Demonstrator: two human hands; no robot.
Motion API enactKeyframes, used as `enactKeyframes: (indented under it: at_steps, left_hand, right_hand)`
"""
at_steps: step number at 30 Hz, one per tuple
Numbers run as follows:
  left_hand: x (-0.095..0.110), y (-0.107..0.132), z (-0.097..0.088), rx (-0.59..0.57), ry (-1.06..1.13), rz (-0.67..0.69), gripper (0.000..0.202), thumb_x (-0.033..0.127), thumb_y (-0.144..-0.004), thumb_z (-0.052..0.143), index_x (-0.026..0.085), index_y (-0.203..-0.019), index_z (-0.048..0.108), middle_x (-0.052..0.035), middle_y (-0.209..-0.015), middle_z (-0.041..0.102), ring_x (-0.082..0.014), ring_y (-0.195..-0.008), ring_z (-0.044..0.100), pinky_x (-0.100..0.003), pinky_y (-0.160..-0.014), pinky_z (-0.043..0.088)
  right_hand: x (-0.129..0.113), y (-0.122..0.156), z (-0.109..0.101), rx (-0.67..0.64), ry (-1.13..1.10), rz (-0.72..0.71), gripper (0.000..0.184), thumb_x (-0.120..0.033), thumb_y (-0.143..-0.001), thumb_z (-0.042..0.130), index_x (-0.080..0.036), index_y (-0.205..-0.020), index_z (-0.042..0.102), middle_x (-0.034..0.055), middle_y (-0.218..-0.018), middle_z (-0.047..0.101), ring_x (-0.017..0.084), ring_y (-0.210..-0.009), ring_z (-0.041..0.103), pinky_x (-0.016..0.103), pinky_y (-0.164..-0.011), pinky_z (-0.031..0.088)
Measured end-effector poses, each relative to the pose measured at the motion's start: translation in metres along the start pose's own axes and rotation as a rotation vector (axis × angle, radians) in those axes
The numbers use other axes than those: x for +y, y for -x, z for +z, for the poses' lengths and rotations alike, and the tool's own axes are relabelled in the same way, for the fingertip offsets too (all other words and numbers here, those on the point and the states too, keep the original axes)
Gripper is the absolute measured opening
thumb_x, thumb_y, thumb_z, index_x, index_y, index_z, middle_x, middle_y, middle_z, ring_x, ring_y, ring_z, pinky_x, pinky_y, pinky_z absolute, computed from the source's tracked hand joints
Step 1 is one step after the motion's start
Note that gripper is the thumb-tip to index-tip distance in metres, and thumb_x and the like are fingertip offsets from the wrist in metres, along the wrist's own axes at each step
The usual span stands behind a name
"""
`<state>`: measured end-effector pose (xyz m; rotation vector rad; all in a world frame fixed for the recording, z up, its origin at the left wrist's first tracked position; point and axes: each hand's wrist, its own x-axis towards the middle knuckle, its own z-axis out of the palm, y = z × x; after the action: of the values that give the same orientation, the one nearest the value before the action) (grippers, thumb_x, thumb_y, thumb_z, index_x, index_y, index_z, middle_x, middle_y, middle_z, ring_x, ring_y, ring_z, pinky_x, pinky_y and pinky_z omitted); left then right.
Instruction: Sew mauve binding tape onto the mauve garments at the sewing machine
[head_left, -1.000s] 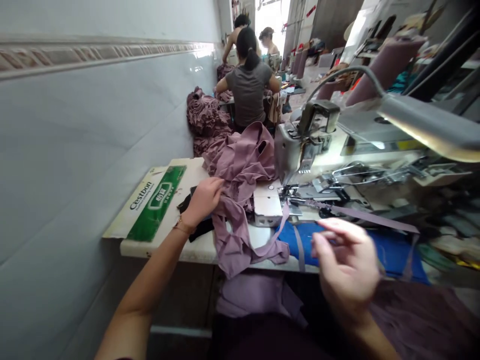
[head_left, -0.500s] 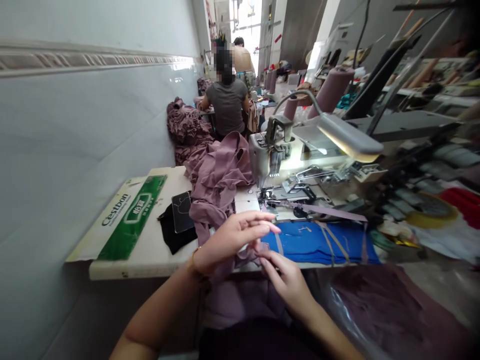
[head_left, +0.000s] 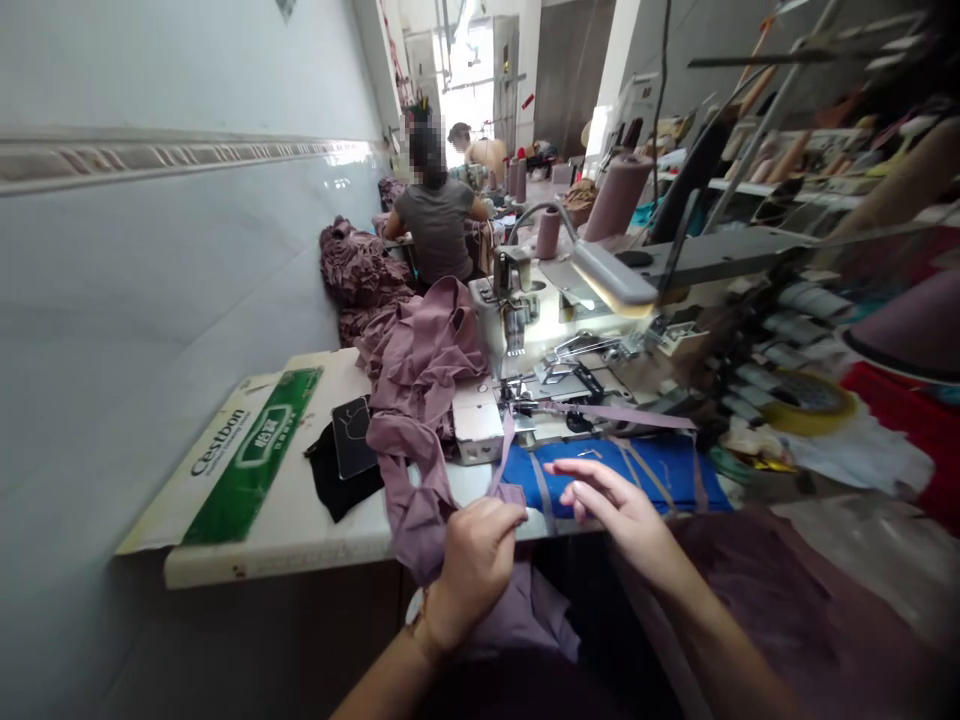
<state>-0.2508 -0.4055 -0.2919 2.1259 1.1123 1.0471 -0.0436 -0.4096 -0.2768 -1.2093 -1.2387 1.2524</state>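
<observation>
Okay, at the sewing table the left hand (head_left: 476, 572) is closed firmly around a twisted tail of the mauve garment (head_left: 420, 370), just at the table's front edge, with the rest of the cloth heaped up beside the sewing machine (head_left: 510, 320). The right hand (head_left: 615, 508) is open, its fingers loosely curved and apart, holding nothing that I can see, and it hovers just above a blue cloth (head_left: 622, 478) near the table edge. A narrow mauve strip (head_left: 615, 415) stretches across the machine's needle area, and another length of it drops toward the garment near the left hand; exactly where they join is hard to tell from here. That fabric looks light, soft and stretchy, so I'd expect it to slump and twist rather than hold a shape, and the thin strip could slide out of a loose pinch. The surest hold looks like the gathered bunch, or a flat stretch close to the machine. To the left, a black cloth (head_left: 330, 480) and a dark flat card (head_left: 354, 437) lie on a printed cardboard sheet (head_left: 247, 460), and beyond the machine a person in a grey shirt (head_left: 435, 230) sits at the next station.
</observation>
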Motion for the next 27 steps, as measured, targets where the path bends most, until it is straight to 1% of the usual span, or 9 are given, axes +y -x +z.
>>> enactKeyframes:
  at_steps: [4,8,11,14,16,19,21,24,27]
  left_hand:
    - [-0.015,0.016,0.029,-0.247,-0.285,0.122,0.02,0.009,-0.08,0.048,0.015,-0.078,0.068,-0.0082,-0.072,0.066,-0.0196,-0.068,0.059,-0.03,-0.062,0.043]
    - [-0.022,0.027,0.037,-0.541,-0.135,0.038,0.02,0.01,-0.079,0.051,0.016,-0.08,0.07,-0.0067,-0.078,0.07,-0.0181,-0.071,0.061,-0.028,-0.067,0.047]
    - [-0.015,0.009,0.008,-0.37,0.173,-0.147,0.029,0.014,-0.088,0.046,0.017,-0.105,0.069,-0.008,-0.104,0.072,-0.0177,-0.089,0.063,-0.028,-0.079,0.049]
    - [0.0,-0.027,-0.032,-0.166,0.475,-0.321,0.038,0.026,-0.091,0.051,0.019,-0.128,0.058,-0.0113,-0.124,0.064,-0.0115,-0.07,0.058,-0.024,-0.063,0.047]
    - [0.015,-0.049,-0.051,-0.162,0.675,-0.332,0.05,0.033,-0.09,0.056,0.019,-0.137,0.049,-0.0131,-0.125,0.062,-0.0069,-0.058,0.051,-0.021,-0.052,0.042]
    - [0.034,-0.067,-0.06,-0.168,0.798,-0.259,0.055,0.037,-0.091,0.055,0.019,-0.142,0.044,-0.0076,-0.095,0.067,-0.0065,-0.051,0.047,-0.02,-0.048,0.037]
    - [0.039,-0.068,-0.057,-0.073,0.654,-0.185,0.039,0.031,-0.093,0.05,0.018,-0.128,0.058,-0.0024,-0.076,0.063,-0.0082,-0.053,0.047,-0.021,-0.051,0.036]
    - [0.028,-0.055,-0.041,0.052,0.181,0.023,0.026,0.014,-0.088,0.044,0.016,-0.085,0.069,-0.0029,-0.071,0.059,-0.0123,-0.065,0.053,-0.024,-0.062,0.038]
    - [0.001,-0.026,-0.009,-0.06,-0.256,0.214,0.024,0.005,-0.08,0.044,0.017,-0.07,0.062,-0.0039,-0.069,0.058,-0.0143,-0.065,0.052,-0.027,-0.059,0.033]
  right_hand:
    - [-0.039,-0.02,0.029,-0.054,-0.045,-0.086,0.038,-0.04,-0.091,0.06,-0.023,-0.125,0.06,0.0071,-0.106,0.07,0.011,-0.056,0.049,0.022,-0.046,0.04]
    - [-0.037,-0.018,0.041,0.104,0.119,-0.284,0.021,-0.027,-0.092,0.052,-0.019,-0.104,0.067,0.0033,-0.077,0.067,0.015,-0.06,0.056,0.025,-0.053,0.043]
    - [0.005,0.002,0.042,0.091,0.439,-0.539,0.023,-0.014,-0.089,0.044,-0.018,-0.082,0.065,0.0047,-0.076,0.067,0.017,-0.071,0.062,0.026,-0.066,0.046]
    - [0.068,0.034,0.043,-0.129,0.735,-0.634,0.026,-0.011,-0.086,0.04,-0.018,-0.076,0.062,0.0038,-0.065,0.063,0.015,-0.059,0.056,0.025,-0.058,0.039]
    - [0.109,0.054,0.041,-0.294,0.917,-0.584,0.022,-0.009,-0.079,0.043,-0.019,-0.068,0.059,0.0037,-0.061,0.062,0.015,-0.054,0.054,0.026,-0.052,0.032]
    - [0.143,0.072,0.026,-0.51,1.083,-0.349,0.016,-0.008,-0.074,0.051,-0.018,-0.068,0.062,0.0043,-0.064,0.067,0.014,-0.055,0.058,0.025,-0.052,0.031]
    - [0.142,0.074,0.008,-0.546,1.113,-0.195,0.017,-0.007,-0.075,0.052,-0.017,-0.07,0.065,0.006,-0.068,0.07,0.016,-0.06,0.063,0.024,-0.056,0.036]
    - [0.112,0.062,-0.021,-0.449,1.026,-0.121,0.026,-0.007,-0.081,0.048,-0.019,-0.086,0.07,0.0072,-0.083,0.074,0.019,-0.076,0.069,0.024,-0.068,0.045]
    - [0.061,0.038,-0.036,-0.23,0.755,-0.184,0.032,-0.018,-0.09,0.047,-0.02,-0.116,0.065,0.0102,-0.113,0.07,0.023,-0.104,0.065,0.032,-0.091,0.048]
